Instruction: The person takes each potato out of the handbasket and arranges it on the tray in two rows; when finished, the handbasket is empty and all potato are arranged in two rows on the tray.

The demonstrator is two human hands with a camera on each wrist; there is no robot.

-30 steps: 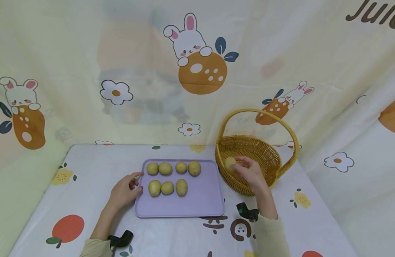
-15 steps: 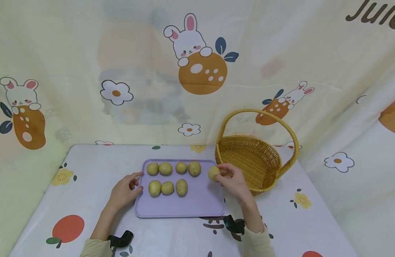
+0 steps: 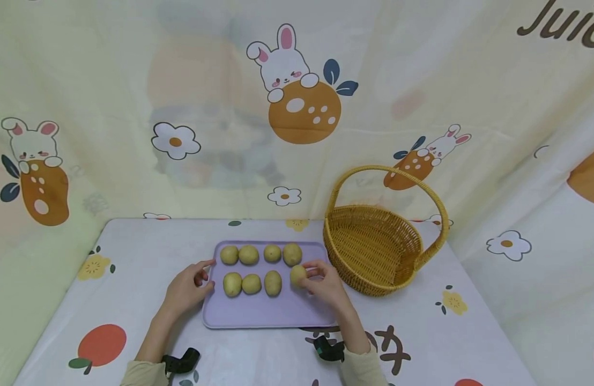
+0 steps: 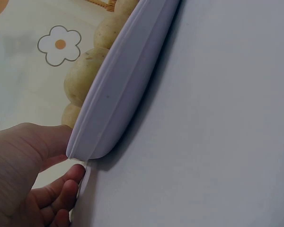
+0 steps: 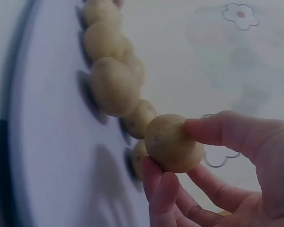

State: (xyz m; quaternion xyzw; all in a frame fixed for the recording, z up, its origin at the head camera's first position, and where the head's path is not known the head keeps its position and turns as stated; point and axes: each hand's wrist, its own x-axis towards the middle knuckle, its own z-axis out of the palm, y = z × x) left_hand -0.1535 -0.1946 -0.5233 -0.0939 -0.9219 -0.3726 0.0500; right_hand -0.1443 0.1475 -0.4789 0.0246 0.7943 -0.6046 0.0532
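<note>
A lilac tray [image 3: 249,315] lies on the table with several potatoes [image 3: 273,283] on it, in a back row and a front row. My right hand [image 3: 327,287] holds one small potato [image 5: 174,143] between thumb and fingertips, at the right end of the front row. In the right wrist view this potato appears raised off the tray's surface. At the tray's left edge rests my left hand [image 3: 185,290], thumb and forefinger spread and touching the rim. The left wrist view shows the thumb against the tray's side [image 4: 118,90] and other fingers loosely bent below.
A wicker basket [image 3: 339,256] with a tall arched handle stands right of the tray, nothing visible inside it. A patterned cloth [image 3: 451,327] covers the table. Behind it hangs a printed curtain [image 3: 220,177]. Each wrist wears a black device [image 3: 328,348].
My right hand has carried the potato from the basket leftward, over the tray's right side, to beside the front row. The left hand has stayed at the tray's left edge.
</note>
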